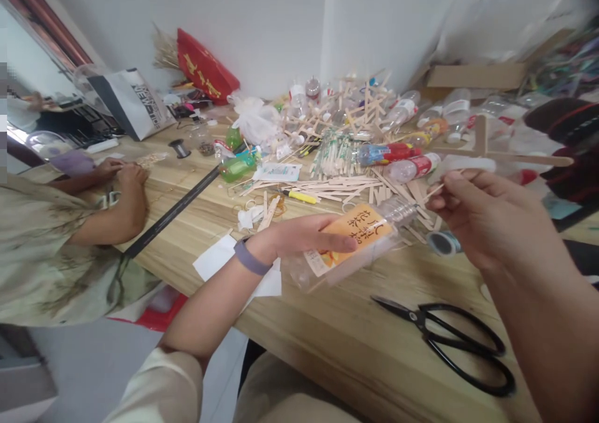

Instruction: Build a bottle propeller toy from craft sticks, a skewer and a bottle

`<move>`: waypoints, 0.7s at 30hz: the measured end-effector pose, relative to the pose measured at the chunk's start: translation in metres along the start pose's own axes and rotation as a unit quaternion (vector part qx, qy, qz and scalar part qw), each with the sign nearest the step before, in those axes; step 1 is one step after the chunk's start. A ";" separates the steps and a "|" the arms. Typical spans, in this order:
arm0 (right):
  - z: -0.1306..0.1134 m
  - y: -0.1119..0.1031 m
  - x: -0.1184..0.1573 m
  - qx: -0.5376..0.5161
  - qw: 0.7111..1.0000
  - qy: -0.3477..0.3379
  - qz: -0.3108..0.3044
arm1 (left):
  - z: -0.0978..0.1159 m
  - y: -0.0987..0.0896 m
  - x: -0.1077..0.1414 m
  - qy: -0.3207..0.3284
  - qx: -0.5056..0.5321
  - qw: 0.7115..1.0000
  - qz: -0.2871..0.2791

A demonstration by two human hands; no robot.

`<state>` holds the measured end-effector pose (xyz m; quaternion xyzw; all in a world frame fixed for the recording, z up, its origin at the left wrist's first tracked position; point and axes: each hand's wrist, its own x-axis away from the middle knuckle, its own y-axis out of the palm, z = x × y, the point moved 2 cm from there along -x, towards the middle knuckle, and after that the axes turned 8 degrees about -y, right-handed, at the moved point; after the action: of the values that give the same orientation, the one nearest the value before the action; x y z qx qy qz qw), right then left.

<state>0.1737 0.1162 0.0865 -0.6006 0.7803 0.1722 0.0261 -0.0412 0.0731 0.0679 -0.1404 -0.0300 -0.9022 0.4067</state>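
On my feed: bottle (364,241), near centre, left hand (306,233) gripping it, likely for steadiness; right hand (480,214), 3 o'clock, pinching stick (435,193); scissors (422,324), 4 o'clock, handily placed

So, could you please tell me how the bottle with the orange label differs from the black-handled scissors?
The bottle is held in the left hand, while the scissors lie on the table. The bottle is clear with an orange label; the scissors have black looped handles. The bottle's neck points toward the right hand, whereas the scissors' tips point left in the picture. Both are nearer the camera than the white plastic bag.
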 end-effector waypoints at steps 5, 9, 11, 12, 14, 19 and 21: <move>0.005 -0.008 0.000 -0.009 0.999 -0.022 0.028 | -0.016 0.002 -0.005 -0.028 0.096 0.995 -0.028; 0.009 -0.011 0.000 -0.011 0.999 -0.042 0.010 | -0.027 0.001 -0.005 -0.058 0.181 0.982 -0.024; 0.009 -0.011 -0.001 -0.010 0.999 -0.048 -0.004 | -0.031 0.000 -0.005 -0.069 0.200 0.977 -0.027; 0.009 -0.011 -0.002 -0.010 0.999 -0.051 -0.005 | -0.033 -0.001 -0.006 -0.074 0.205 0.976 -0.029; 0.008 -0.011 -0.003 -0.008 0.999 -0.053 0.002 | -0.036 -0.002 -0.008 -0.083 0.212 0.973 -0.030; 0.008 -0.009 -0.005 0.000 0.998 -0.056 0.005 | -0.040 -0.004 -0.010 -0.090 0.229 0.969 -0.026; 0.011 -0.008 -0.005 0.001 0.999 -0.052 -0.003 | -0.040 -0.003 -0.009 -0.092 0.231 0.968 -0.030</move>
<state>0.1811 0.1227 0.0761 -0.5928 0.7766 0.2021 0.0681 -0.0467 0.0750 0.0268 -0.1239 -0.2793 -0.8659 0.3960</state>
